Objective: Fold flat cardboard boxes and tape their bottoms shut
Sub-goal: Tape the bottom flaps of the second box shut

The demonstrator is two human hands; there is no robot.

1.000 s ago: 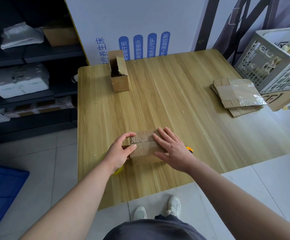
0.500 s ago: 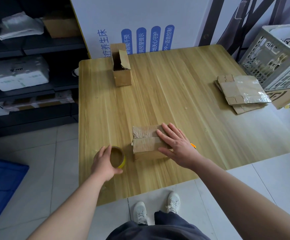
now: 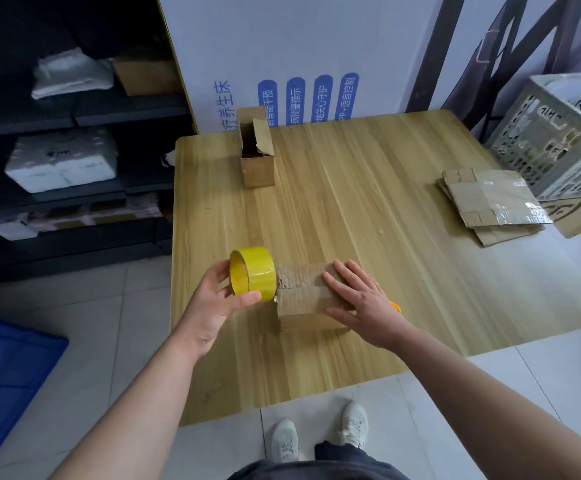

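Dark shelves (image 3: 74,109) flank a wooden bench (image 3: 351,209). Near its front edge the left hand (image 3: 212,306) holds a tape roll (image 3: 254,273), fingers (image 3: 219,271) curled round it, just beside the box (image 3: 302,299). The right hand (image 3: 365,306) lies flat on the box's closed flaps, fingers straight. Flat boxes (image 3: 489,202) lie far right.

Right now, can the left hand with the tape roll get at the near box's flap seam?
Probably yes. The left hand holds the tape roll beside the box; the right hand covers only its right part.
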